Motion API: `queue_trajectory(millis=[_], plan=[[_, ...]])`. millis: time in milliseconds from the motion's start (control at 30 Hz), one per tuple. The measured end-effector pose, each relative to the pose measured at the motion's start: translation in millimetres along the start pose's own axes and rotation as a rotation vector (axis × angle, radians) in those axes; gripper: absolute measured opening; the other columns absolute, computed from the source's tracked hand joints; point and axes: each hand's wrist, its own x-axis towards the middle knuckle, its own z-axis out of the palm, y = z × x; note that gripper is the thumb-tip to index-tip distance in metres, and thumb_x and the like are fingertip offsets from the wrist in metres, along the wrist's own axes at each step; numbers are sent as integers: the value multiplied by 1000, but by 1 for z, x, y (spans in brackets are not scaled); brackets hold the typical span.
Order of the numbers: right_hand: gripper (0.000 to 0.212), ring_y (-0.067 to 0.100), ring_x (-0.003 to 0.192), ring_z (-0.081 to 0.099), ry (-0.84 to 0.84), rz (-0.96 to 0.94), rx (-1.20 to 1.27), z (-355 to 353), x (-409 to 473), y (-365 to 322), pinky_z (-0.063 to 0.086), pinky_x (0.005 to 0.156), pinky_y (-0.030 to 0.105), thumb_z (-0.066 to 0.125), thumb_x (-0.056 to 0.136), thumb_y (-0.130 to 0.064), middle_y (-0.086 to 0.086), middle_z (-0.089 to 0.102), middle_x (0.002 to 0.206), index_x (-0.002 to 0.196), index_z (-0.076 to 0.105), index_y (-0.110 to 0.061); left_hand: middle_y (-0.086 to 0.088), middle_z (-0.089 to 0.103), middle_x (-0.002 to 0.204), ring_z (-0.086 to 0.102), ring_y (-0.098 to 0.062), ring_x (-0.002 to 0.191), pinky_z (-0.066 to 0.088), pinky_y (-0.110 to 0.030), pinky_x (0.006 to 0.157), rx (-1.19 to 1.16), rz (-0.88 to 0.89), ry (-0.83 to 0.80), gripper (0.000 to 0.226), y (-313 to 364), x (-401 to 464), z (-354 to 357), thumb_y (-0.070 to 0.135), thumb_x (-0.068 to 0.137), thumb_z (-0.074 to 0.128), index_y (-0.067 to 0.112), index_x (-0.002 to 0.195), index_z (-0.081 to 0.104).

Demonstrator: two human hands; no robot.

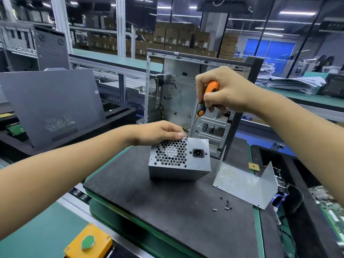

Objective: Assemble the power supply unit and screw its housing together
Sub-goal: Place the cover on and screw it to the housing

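- At the near edge: yellow button box (89, 242) with a green button, beside the conveyor rollers.
- On the dark mat (167, 205): loose screws (226, 206), a bent metal cover (245, 185) just right of the power supply (179, 159).
- Power supply sits mid-mat, fan grille and socket facing the camera.
- Left hand (158, 134) rests on its top rear edge, fingers curled over it, gripping.
- Right hand (223, 90) clamped on an orange-black screwdriver (204, 101), tip at the top corner by the left thumb.
- Behind: open computer case (195, 101), upright.
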Motion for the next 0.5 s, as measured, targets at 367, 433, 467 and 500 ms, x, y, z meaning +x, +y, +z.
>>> queue_trajectory(millis=[367,433,467,500], plan=[[18,37,60,66,-200,90,-55,-5,49,7,50,44,37,53,60,1,18,67,67,73,65,-1,1,73,97,68,-10,86,55,-21,77,-114,-49,-37,32,-15,17,-18,32,111,48,12,104,72],[14,33,57,66,-214,121,-46,-7,56,13,50,42,33,55,66,6,11,67,63,75,64,1,-1,73,100,68,-10,88,55,-21,78,-131,-52,-42,34,-19,21,-21,32,111,49,6,108,71],[11,30,55,66,-212,142,-38,-7,59,17,49,42,31,56,70,9,8,66,61,76,64,3,-1,74,102,69,-10,89,55,-20,79,-142,-57,-45,35,-21,23,-22,32,111,49,4,110,70],[9,29,55,66,-211,166,-32,-8,62,20,49,42,29,56,74,9,8,66,60,77,63,4,-1,75,104,70,-9,91,55,-20,79,-151,-64,-46,36,-23,25,-24,32,111,48,4,111,71]])
